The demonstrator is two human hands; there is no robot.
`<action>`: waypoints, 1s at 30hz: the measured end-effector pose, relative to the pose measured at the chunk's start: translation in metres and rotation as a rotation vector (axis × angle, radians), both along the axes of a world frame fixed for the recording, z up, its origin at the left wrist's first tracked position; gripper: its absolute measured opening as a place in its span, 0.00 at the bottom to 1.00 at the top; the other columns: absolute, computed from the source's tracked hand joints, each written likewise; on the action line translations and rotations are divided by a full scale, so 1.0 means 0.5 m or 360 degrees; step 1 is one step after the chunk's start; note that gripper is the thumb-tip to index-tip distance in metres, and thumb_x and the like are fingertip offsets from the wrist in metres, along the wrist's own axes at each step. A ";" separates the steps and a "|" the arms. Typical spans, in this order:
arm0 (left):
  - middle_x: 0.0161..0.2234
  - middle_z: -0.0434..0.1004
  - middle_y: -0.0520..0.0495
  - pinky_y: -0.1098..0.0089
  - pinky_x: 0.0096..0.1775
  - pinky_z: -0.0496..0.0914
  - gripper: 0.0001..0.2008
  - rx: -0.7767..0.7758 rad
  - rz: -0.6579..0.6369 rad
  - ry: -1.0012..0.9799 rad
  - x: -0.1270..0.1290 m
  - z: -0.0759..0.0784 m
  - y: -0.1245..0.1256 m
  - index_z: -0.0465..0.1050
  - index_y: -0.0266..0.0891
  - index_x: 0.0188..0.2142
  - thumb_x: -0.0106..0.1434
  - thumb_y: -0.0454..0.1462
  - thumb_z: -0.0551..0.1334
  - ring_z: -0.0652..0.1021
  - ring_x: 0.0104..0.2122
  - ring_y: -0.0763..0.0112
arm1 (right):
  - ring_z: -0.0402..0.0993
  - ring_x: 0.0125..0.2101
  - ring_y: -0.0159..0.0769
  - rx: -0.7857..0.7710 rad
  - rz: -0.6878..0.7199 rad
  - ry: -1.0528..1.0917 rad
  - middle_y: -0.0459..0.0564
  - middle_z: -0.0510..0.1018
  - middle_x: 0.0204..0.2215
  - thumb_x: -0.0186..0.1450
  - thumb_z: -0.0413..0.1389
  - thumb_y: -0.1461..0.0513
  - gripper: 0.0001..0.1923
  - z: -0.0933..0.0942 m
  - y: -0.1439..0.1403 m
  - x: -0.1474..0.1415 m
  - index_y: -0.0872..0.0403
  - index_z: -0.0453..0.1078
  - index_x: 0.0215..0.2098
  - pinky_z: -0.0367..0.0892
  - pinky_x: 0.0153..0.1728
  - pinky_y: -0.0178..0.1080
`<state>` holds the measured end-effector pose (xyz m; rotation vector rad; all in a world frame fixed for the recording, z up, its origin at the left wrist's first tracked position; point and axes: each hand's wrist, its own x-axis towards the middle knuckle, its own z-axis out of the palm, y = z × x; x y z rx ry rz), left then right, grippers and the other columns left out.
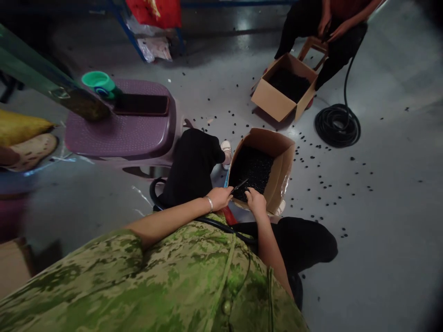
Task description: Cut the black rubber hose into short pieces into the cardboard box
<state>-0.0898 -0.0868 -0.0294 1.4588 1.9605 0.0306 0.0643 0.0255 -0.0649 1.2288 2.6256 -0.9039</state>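
Observation:
A cardboard box point(281, 159) filled with small black pieces point(252, 168) stands on the floor between my knees. My left hand point(220, 197), with a silver bracelet on the wrist, is closed around a thin dark tool point(239, 186) that points into the box. Over the box's near edge, my right hand point(256, 201) has its fingers curled on the black pieces; what it holds is too small to make out. A black hose point(221, 226) runs across my lap under both arms.
A purple plastic stool point(121, 131) at my left carries a phone point(141, 104) and a green cup point(99, 84). Another person point(328, 32) sits beyond on a stool behind a second cardboard box point(277, 99). A coiled black hose point(337, 124) and scattered black pieces lie on the floor.

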 end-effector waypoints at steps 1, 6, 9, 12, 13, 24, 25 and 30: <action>0.42 0.79 0.38 0.62 0.40 0.71 0.14 -0.0001 0.0000 0.0007 0.000 0.001 -0.001 0.66 0.37 0.50 0.69 0.39 0.50 0.80 0.41 0.56 | 0.76 0.43 0.38 -0.0020 -0.0043 0.0043 0.54 0.80 0.44 0.70 0.48 0.59 0.16 -0.005 0.003 -0.001 0.52 0.71 0.52 0.66 0.44 0.35; 0.43 0.79 0.40 0.65 0.42 0.70 0.15 0.0000 0.0040 0.0006 -0.003 -0.003 -0.007 0.64 0.40 0.52 0.68 0.40 0.51 0.79 0.42 0.59 | 0.76 0.30 0.34 -0.0292 -0.0258 0.0348 0.50 0.81 0.33 0.68 0.46 0.61 0.18 -0.032 0.017 0.005 0.54 0.69 0.52 0.69 0.37 0.36; 0.44 0.79 0.42 0.66 0.45 0.70 0.18 0.0035 0.0059 -0.0027 -0.006 -0.012 -0.011 0.62 0.41 0.55 0.67 0.40 0.52 0.79 0.43 0.61 | 0.74 0.27 0.33 -0.0355 -0.0307 0.0481 0.49 0.80 0.34 0.65 0.48 0.61 0.16 -0.038 0.021 0.011 0.54 0.70 0.49 0.69 0.37 0.36; 0.45 0.78 0.42 0.65 0.46 0.70 0.19 0.0054 0.0034 -0.0062 -0.008 -0.015 -0.014 0.61 0.42 0.56 0.67 0.41 0.53 0.79 0.45 0.61 | 0.74 0.29 0.34 -0.0271 -0.0359 0.0595 0.51 0.79 0.39 0.63 0.51 0.60 0.14 -0.037 0.024 0.016 0.53 0.73 0.45 0.69 0.39 0.38; 0.46 0.78 0.42 0.65 0.46 0.70 0.19 0.0051 0.0022 -0.0070 -0.007 -0.015 -0.015 0.60 0.42 0.56 0.67 0.41 0.53 0.79 0.45 0.61 | 0.73 0.28 0.33 -0.0284 -0.0397 0.0627 0.51 0.79 0.39 0.63 0.51 0.59 0.14 -0.037 0.024 0.016 0.53 0.73 0.45 0.69 0.38 0.38; 0.55 0.72 0.37 0.62 0.53 0.68 0.28 0.0060 -0.0064 -0.0217 0.000 -0.015 -0.020 0.52 0.37 0.64 0.66 0.40 0.53 0.73 0.54 0.58 | 0.66 0.21 0.27 -0.0818 -0.0825 0.0900 0.46 0.77 0.28 0.60 0.52 0.58 0.16 -0.035 0.018 0.003 0.55 0.70 0.45 0.62 0.21 0.29; 0.56 0.71 0.37 0.62 0.53 0.67 0.29 0.0048 -0.0066 -0.0220 -0.001 -0.016 -0.020 0.51 0.36 0.64 0.66 0.40 0.52 0.73 0.55 0.58 | 0.66 0.21 0.27 -0.0845 -0.0828 0.0925 0.46 0.77 0.28 0.60 0.52 0.58 0.17 -0.031 0.016 0.003 0.55 0.70 0.45 0.61 0.21 0.29; 0.57 0.70 0.37 0.62 0.54 0.67 0.30 0.0041 -0.0044 -0.0243 -0.001 -0.011 -0.021 0.50 0.36 0.65 0.65 0.39 0.52 0.72 0.56 0.58 | 0.65 0.22 0.27 -0.0917 -0.0833 0.0992 0.45 0.75 0.27 0.59 0.52 0.57 0.18 -0.015 0.011 0.001 0.56 0.70 0.45 0.60 0.20 0.28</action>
